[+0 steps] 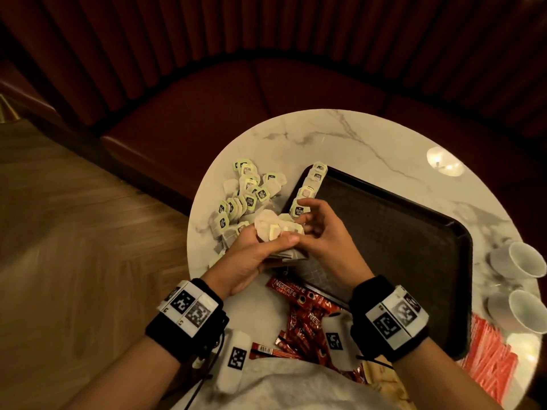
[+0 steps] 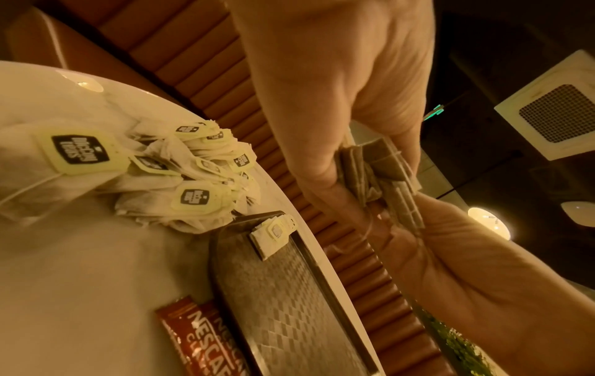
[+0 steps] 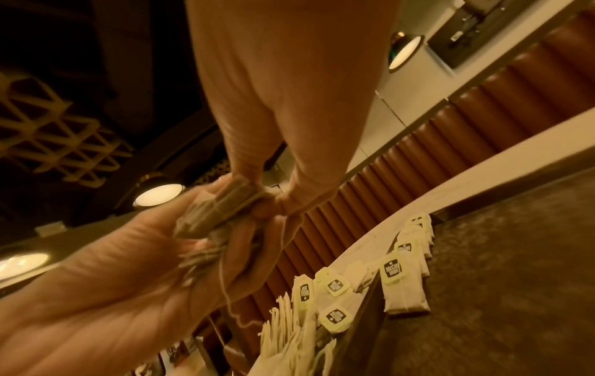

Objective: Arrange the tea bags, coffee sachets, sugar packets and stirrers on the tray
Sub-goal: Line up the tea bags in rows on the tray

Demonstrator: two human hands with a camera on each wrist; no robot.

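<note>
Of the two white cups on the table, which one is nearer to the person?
The lower white ceramic cup, beside the red packets. The other white cup lies farther up the round marble table.

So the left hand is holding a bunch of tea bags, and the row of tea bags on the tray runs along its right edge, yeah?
Not the right edge. The head view shows the row of tea bags along the tray's left edge. The left hand does hold the bunch of tea bags.
</note>
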